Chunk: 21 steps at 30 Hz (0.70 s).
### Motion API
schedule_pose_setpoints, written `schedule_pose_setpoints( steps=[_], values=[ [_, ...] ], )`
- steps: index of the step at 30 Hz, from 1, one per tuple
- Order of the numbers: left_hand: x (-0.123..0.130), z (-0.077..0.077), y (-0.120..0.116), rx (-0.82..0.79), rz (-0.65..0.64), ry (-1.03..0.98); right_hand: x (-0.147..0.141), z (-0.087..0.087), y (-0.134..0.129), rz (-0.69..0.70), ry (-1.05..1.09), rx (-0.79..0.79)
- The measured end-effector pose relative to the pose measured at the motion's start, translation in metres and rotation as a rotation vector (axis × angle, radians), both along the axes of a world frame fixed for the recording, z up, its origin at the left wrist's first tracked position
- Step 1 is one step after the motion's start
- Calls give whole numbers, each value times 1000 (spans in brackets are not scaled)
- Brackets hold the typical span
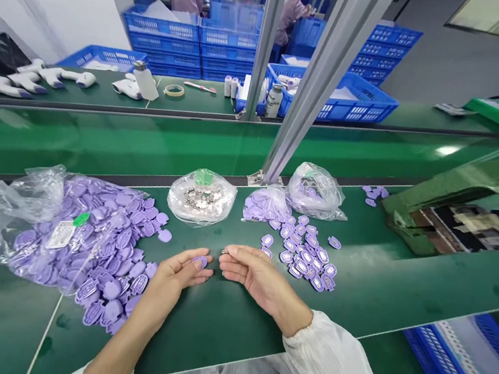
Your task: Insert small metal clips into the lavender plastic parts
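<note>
"What have you got in your left hand?"
"My left hand point(179, 270) pinches a purple piece point(199, 261) between thumb and fingers, held over the counter point(195, 332)."
"And the right?"
"My right hand point(256, 270) has a small metal part point(224, 251) at the tips of thumb and forefinger, too tiny to make out its shape. The hands face each other, near but apart."
"What's around them?"
"On the left, a heap of purple pieces point(120, 256) lies partly under a clear bag point(44, 192). Straight ahead sits a plastic bag point(229, 193) of shiny metal parts point(202, 199). Right of that, two more bags point(322, 190) hold purple pieces, with loose ones point(307, 255) scattered in front. Farther right stands a green machine point(450, 182)."
</note>
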<state>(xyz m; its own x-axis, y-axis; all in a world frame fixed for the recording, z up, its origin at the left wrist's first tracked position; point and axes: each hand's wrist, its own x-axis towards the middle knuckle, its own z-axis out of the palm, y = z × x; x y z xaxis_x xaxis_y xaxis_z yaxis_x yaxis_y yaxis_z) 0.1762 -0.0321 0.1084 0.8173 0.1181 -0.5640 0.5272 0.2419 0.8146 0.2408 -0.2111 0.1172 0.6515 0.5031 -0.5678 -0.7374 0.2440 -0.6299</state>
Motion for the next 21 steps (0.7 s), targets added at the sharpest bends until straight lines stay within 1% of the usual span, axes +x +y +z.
schedule_pose_setpoints(
  steps=[2,4,10,14,21],
  values=[
    [1,2,1,-22,-22,-5,-7,-7,1,-33,53,16],
    [2,3,2,-40,-35,-4,-8,-10,4,-29,59,30],
    [1,7,4,-60,-40,24,-3,-9,10,30,61,25],
    [1,7,3,-31,-35,26,-4,-13,10,33,65,33],
    [-1,3,3,-10,-57,3,-4,-12,12,13,63,22]
  ],
)
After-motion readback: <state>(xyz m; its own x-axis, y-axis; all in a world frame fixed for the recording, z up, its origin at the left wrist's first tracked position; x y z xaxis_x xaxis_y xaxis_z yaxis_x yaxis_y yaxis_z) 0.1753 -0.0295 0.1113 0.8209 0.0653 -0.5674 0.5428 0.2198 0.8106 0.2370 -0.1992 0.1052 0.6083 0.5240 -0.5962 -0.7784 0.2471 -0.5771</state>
